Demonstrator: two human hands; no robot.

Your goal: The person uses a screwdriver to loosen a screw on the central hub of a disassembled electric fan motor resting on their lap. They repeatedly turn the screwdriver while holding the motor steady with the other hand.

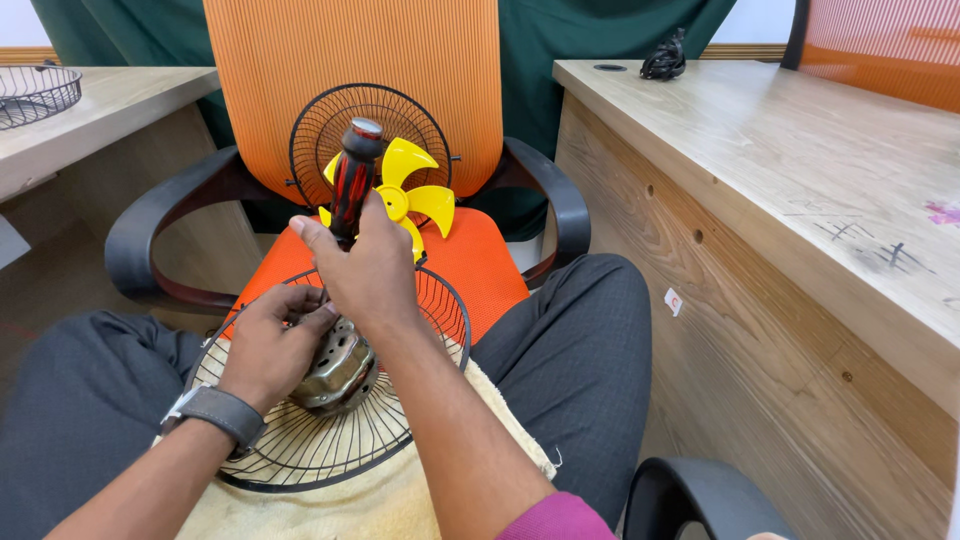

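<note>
On my lap lies a black wire fan guard (300, 450) with a shiny metal fan motor (340, 375) at its centre, resting on a cream cloth (400, 490). My left hand (270, 345) grips the motor from the left. My right hand (365, 265) holds a red-and-black screwdriver (355, 175) upright by its handle, tip pointing down toward the motor; the tip is hidden behind my fingers. A yellow fan blade (405, 195) and a second black guard (345, 125) lean on the orange chair (350, 50) in front of me.
A wooden desk (800, 170) runs along my right, with a black bundle (665, 58) at its far end. Another desk at the left carries a wire basket (35, 92). The orange chair's black armrests (150, 225) flank its seat.
</note>
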